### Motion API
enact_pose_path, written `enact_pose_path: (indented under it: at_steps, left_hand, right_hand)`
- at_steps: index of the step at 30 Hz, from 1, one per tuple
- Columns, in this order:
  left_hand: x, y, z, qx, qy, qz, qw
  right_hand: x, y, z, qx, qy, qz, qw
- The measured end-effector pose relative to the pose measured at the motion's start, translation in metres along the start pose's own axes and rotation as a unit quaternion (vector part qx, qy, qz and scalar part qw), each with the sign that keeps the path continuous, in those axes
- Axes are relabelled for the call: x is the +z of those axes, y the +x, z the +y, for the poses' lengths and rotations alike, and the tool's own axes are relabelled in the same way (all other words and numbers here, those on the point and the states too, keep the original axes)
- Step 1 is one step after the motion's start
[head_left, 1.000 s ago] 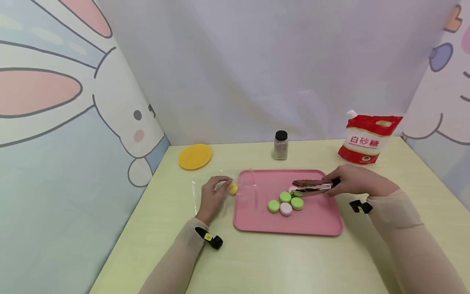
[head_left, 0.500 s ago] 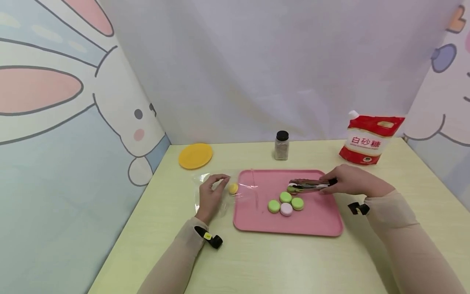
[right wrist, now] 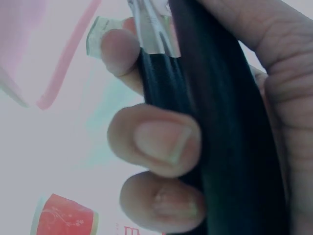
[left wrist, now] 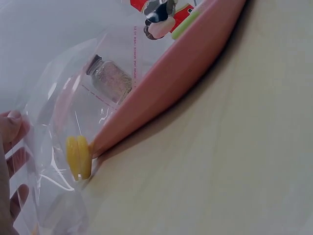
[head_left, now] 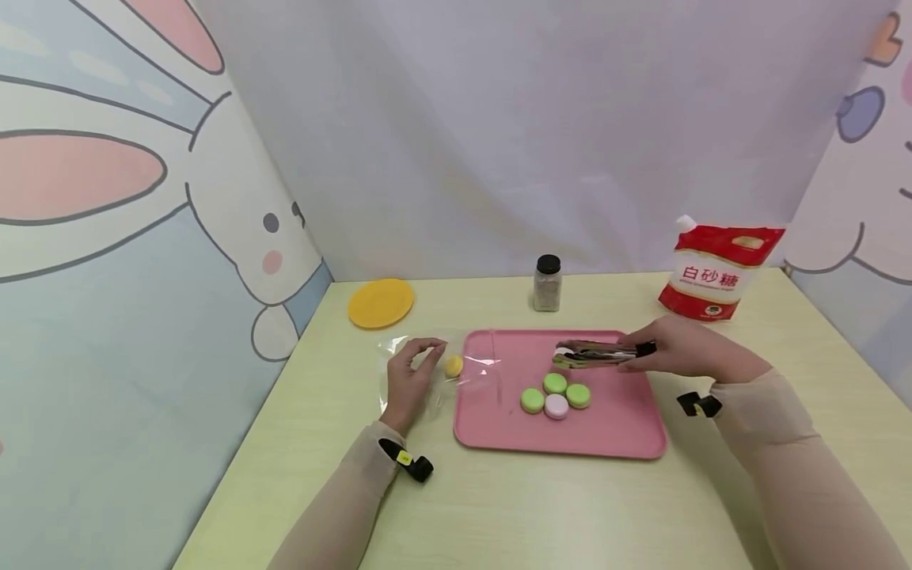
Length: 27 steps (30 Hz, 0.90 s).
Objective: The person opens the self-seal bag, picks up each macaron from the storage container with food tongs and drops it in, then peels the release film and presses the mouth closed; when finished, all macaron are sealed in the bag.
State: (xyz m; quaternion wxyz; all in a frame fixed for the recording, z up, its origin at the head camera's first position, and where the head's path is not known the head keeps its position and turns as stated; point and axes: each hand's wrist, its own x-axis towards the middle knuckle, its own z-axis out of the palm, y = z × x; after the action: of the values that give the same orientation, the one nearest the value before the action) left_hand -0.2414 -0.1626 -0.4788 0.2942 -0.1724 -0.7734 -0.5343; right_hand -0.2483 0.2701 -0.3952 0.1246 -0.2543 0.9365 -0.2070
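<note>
My left hand (head_left: 412, 384) pinches the edge of a clear plastic bag (left wrist: 58, 107) left of the pink tray (head_left: 620, 431). Inside the bag, by the tray's left rim, sits a yellow macaron (head_left: 454, 366). My right hand (head_left: 687, 348) grips tongs (head_left: 602, 354) by their black handles, its fingers curled round them in the right wrist view. Between the tongs' tips is a pale pink macaron (left wrist: 161, 28), held above the tray and partly hidden. Below it lie several green macarons (head_left: 532, 400) and another pale pink macaron (head_left: 556, 407).
A yellow plate (head_left: 381, 303) lies at the back left of the table (head_left: 541, 507). Behind the tray stands a black-capped jar (head_left: 547, 285). A red and white sugar pouch (head_left: 720, 273) stands at the back right, beyond my right hand.
The tongs have moved a little left and away from me over the tray, carrying the pale pink macaron. My left hand has barely moved and still holds the bag.
</note>
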Motion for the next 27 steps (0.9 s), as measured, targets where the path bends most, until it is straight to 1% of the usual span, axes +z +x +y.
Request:
enact_pose_path:
  at_steps: [5,8,11,14,16,18,20,22,24,27]
  left_hand:
    - [0.003,-0.002,-0.019,-0.002,0.004,0.005,1.0]
    - [0.004,-0.003,-0.03,-0.006,0.009,0.0,0.9999]
    - [0.002,-0.004,-0.035,-0.011,-0.001,-0.011,0.9999]
    - [0.0,-0.002,-0.021,-0.013,-0.01,-0.011,0.9998]
    - [-0.002,-0.002,-0.01,-0.012,-0.014,-0.007,0.9998]
    - [-0.002,-0.002,0.001,-0.004,-0.017,-0.002,0.9998]
    - [-0.002,-0.003,0.001,0.001,-0.021,-0.003,0.9998]
    - [-0.002,-0.004,0.001,0.005,-0.024,-0.005,0.9997]
    - [-0.002,-0.004,0.002,0.008,-0.026,-0.004,0.9996]
    - [-0.001,-0.004,0.003,0.015,-0.028,0.002,0.9995]
  right_hand:
    - [0.005,0.004,-0.006,-0.01,-0.002,0.008,1.0]
    - [0.008,0.006,-0.008,-0.019,-0.001,0.008,1.0]
    - [0.01,0.007,-0.01,-0.026,-0.005,0.01,1.0]
    - [0.014,0.01,-0.009,-0.041,-0.019,0.029,0.999]
    - [0.018,0.014,-0.011,-0.061,-0.039,0.056,0.996]
    - [0.025,0.018,-0.014,-0.088,-0.058,0.087,0.991]
    - [0.032,0.023,-0.02,-0.117,-0.077,0.112,0.984]
    - [0.037,0.03,-0.027,-0.142,-0.089,0.122,0.978]
    - [0.041,0.038,-0.036,-0.163,-0.095,0.12,0.975]
    - [0.044,0.054,-0.048,-0.179,-0.104,0.112,0.972]
